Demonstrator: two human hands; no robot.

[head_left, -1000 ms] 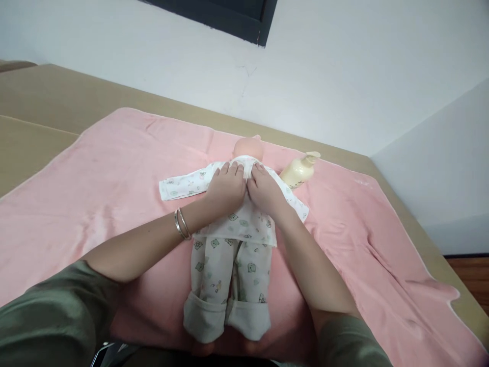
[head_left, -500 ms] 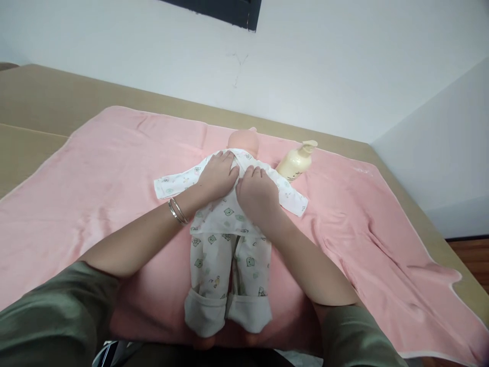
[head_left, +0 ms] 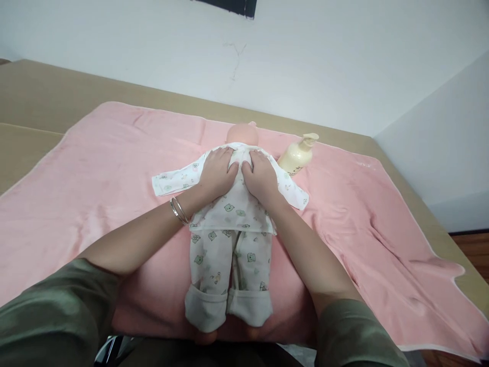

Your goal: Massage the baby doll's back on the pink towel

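Note:
A baby doll point(head_left: 242, 134) lies on a pink blanket point(head_left: 126, 148), its head toward the wall and its feet toward me. It is dressed in a white printed top point(head_left: 233, 211) and matching trousers point(head_left: 212, 260) with folded cuffs. My left hand point(head_left: 217, 172) rests flat on the left side of the doll's upper body, fingers spread from the thumb. On the right side of it lies my right hand point(head_left: 260, 173), also flat with the thumb apart. The two thumbs nearly meet over the middle of the top. Neither hand holds anything.
A cream pump bottle point(head_left: 297, 157) leans or lies beside the doll's right-hand sleeve, close to my right hand. The blanket covers most of a tan table point(head_left: 46, 97). A white wall point(head_left: 305, 61) rises behind it.
My right hand has moved up and opened out flat on the top, where before its fingers were bent at the front edges. The top's chest now lies smoother. The view has shifted slightly.

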